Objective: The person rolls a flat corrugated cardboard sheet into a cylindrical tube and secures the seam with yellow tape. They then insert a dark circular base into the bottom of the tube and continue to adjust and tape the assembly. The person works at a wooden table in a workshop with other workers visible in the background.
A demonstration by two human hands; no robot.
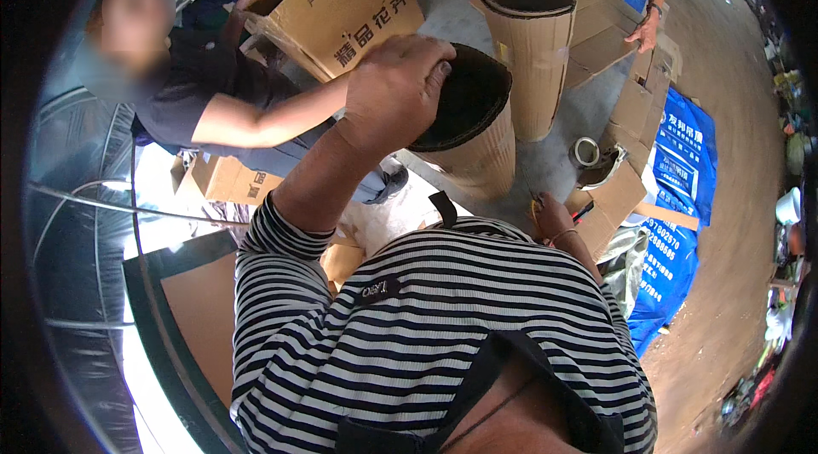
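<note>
My left hand reaches up and forward and clamps over the near rim of a rolled cardboard tube that stands on the grey table. The tube's inside is dark. My right hand is low at the table's near edge, partly hidden behind my striped shirt, fingers curled. A thin yellow tip shows beside it, and I cannot tell whether the hand holds it.
A second, taller cardboard tube stands behind the first. A tape roll lies to the right. A person on the left holds a large cardboard box; another person's hands rest on flat cardboard sheets. A blue tarp covers the ground to the right.
</note>
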